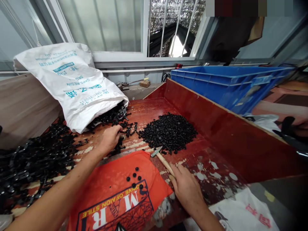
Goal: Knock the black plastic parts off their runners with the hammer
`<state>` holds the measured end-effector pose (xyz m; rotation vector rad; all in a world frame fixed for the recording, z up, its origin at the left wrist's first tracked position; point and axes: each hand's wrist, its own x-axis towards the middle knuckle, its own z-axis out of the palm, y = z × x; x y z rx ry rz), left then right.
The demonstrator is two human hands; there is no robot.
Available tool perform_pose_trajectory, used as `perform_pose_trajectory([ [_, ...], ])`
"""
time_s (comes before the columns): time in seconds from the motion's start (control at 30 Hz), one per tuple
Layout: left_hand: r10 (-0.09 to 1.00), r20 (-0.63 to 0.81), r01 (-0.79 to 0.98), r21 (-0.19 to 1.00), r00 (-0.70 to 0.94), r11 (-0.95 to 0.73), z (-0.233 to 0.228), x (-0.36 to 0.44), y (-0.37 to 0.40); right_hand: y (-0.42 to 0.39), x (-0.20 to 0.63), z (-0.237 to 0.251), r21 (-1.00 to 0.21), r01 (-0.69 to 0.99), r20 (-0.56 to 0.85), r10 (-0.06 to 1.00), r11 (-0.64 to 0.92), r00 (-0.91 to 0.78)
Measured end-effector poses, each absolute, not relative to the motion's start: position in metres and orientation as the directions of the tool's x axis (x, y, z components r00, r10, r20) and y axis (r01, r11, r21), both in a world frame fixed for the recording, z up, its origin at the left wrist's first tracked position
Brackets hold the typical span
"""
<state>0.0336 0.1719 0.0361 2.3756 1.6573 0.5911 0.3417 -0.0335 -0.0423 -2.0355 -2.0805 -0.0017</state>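
On the red counter (216, 134) the left hand (110, 138) reaches forward, fingers curled down onto a black sprue (125, 130) just beyond the sack's mouth; the fingers close over the piece, though how firm the grip is cannot be told. Beside it, the white sack (72, 83) lies on its side, spilling more black parts (110, 116) from its opening. At the far left a large tangle of sprues (36, 160) covers the counter. Near the middle sits a pile of small black caps (169, 131), well apart from the left hand. The right hand (187, 189) is closed around the wooden handle of a hammer (163, 159), whose metal head points toward the near edge of the cap pile. Between the two arms an orange cloth (115, 195) with printed letters lies flat, and a few loose caps (136, 178) rest on it. Behind the counter's raised red wall stands a blue crate (228, 85), and a window is above
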Motion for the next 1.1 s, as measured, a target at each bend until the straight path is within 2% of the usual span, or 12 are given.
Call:
perform_pose_trajectory([
  [0.07, 0.941, 0.258, 0.831, 0.455, 0.220, -0.319, 0.050, 0.024, 0.158, -0.034, 0.344, -0.035, -0.169, 0.985, 0.122, 0.992, 0.039, -0.019],
  [0.13, 0.957, 0.246, 0.737, 0.618, 0.151, -0.275, 0.061, 0.014, 0.137, -0.036, 0.344, -0.024, -0.155, 0.987, 0.122, 0.992, 0.041, -0.022],
  [0.17, 0.978, 0.187, 0.591, 0.780, 0.096, -0.208, 0.064, 0.009, 0.125, -0.036, 0.342, -0.018, -0.150, 0.988, 0.141, 0.990, 0.045, -0.024],
  [0.2, 0.994, 0.090, 0.441, 0.891, 0.059, -0.107, 0.066, 0.005, 0.112, -0.036, 0.339, -0.011, -0.158, 0.986, 0.167, 0.985, 0.059, -0.032],
  [0.27, 0.992, -0.123, 0.232, 0.966, 0.040, 0.110, 0.066, -0.002, 0.083, -0.035, 0.324, 0.004, -0.240, 0.960, 0.226, 0.970, 0.142, -0.087],
  [0.33, 0.960, -0.262, 0.177, 0.954, 0.102, 0.241, 0.061, -0.004, 0.057, -0.032, 0.301, 0.017, -0.364, 0.892, 0.273, 0.946, 0.268, -0.173],
  [0.4, 0.931, -0.326, 0.184, 0.937, 0.161, 0.296, 0.055, -0.001, 0.035, -0.025, 0.272, 0.025, -0.410, 0.842, 0.268, 0.929, 0.351, -0.256],
  [0.57, 0.912, -0.378, 0.154, 0.922, 0.163, 0.354, 0.047, 0.009, 0.006, 0.002, 0.214, 0.025, -0.279, 0.838, 0.198, 0.882, 0.469, -0.428],
  [0.77, 0.889, -0.434, 0.113, 0.900, 0.147, 0.420, 0.044, -0.002, -0.003, 0.014, 0.190, 0.011, -0.296, 0.795, 0.189, 0.848, 0.529, -0.494],
  [0.97, 0.871, -0.472, 0.047, 0.881, 0.134, 0.470, 0.033, 0.001, -0.003, 0.007, 0.188, 0.012, -0.322, 0.790, 0.170, 0.853, 0.522, -0.494],
  [1.1, 0.845, -0.517, -0.050, 0.848, 0.138, 0.527, 0.031, 0.001, -0.003, -0.002, 0.215, 0.023, -0.404, 0.769, 0.222, 0.868, 0.496, -0.444],
])
